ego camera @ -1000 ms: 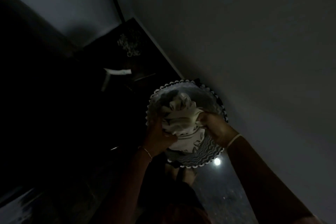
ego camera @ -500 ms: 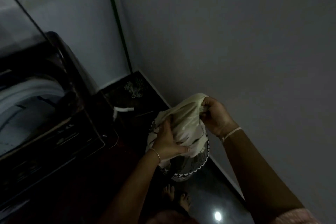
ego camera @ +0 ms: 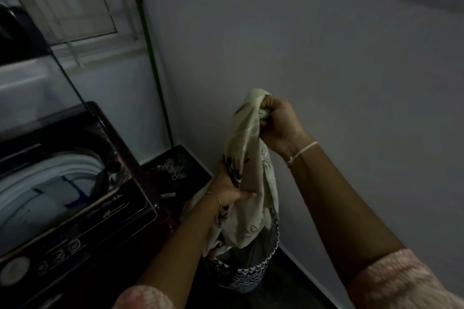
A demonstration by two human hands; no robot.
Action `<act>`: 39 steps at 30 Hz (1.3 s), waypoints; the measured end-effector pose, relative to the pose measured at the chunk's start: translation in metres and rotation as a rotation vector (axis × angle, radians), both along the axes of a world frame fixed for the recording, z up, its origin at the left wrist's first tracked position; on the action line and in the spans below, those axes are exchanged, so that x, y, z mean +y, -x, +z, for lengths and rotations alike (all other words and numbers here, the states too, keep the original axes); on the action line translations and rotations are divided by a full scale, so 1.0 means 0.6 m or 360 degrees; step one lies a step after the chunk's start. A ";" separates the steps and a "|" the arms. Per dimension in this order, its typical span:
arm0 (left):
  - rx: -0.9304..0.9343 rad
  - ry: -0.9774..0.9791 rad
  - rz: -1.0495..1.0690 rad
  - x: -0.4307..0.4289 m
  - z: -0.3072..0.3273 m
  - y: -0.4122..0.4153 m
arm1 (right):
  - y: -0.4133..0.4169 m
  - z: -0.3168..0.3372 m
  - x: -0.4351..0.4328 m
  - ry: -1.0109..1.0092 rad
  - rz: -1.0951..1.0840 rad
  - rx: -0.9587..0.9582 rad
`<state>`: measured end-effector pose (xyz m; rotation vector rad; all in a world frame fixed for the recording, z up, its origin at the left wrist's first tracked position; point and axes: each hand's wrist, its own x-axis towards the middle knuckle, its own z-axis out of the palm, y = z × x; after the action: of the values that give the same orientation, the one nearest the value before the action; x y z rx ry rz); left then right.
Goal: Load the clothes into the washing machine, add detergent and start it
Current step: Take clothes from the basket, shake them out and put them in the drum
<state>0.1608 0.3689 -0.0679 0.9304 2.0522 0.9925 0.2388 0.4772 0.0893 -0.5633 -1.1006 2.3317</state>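
Both hands grip a pale cream floral-print cloth garment point(ego camera: 247, 170), held above a black-and-white zigzag-patterned laundry basket point(ego camera: 247, 276) on the floor by the right wall. Right hand point(ego camera: 281, 125) fists its top end, left hand point(ego camera: 229, 188) pinches it lower down. Dark top-loading washing machine point(ego camera: 82, 198) stands left, lid up.

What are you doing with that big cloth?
A person is doing laundry. Both hands hold a pale printed cloth above a patterned laundry basket on the floor. The right hand grips the cloth's top and the left hand holds it lower down. The washing machine stands at the left with its lid up, so the drum shows. The cloth is not in the machine yet.
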 end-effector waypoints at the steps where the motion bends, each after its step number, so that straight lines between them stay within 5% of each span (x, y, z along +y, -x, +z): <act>1: -0.0031 0.0000 0.0029 0.005 -0.004 0.007 | 0.003 0.014 -0.007 -0.0026 0.0009 0.0022; 7: 0.0116 0.0269 -0.0155 -0.004 0.035 -0.002 | 0.010 0.104 -0.058 0.0013 0.0084 0.0318; 12: -0.0220 -0.0159 0.0227 0.001 0.030 0.017 | 0.010 0.147 -0.081 -0.0068 -0.0078 0.0394; 16: -0.0263 -0.0085 0.0251 0.003 0.040 0.032 | 0.002 0.149 -0.084 -0.0065 -0.0284 0.0400; 22: -0.0918 -0.0278 0.0680 -0.002 0.057 0.072 | -0.052 0.086 -0.045 -0.0487 -0.0922 -0.0287; 25: -0.1106 -0.0410 0.0761 -0.004 0.089 0.096 | -0.089 0.037 -0.028 -0.0433 -0.0991 -0.0621; 30: -0.1424 -0.0555 0.0763 -0.004 0.170 0.109 | -0.114 -0.060 -0.029 -0.0343 -0.0708 -0.1006; 36: -0.1549 -0.0868 0.0585 0.000 0.284 0.062 | -0.079 -0.096 -0.056 -0.1175 0.0219 -0.0941; 39: -0.1620 -0.0912 0.0489 0.016 0.320 0.033 | -0.039 -0.121 -0.062 -0.1560 -0.0036 -0.1214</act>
<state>0.1412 0.3784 0.1241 0.2124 1.0558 1.7978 0.2623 0.4401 0.0168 -1.0388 -2.3062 1.2383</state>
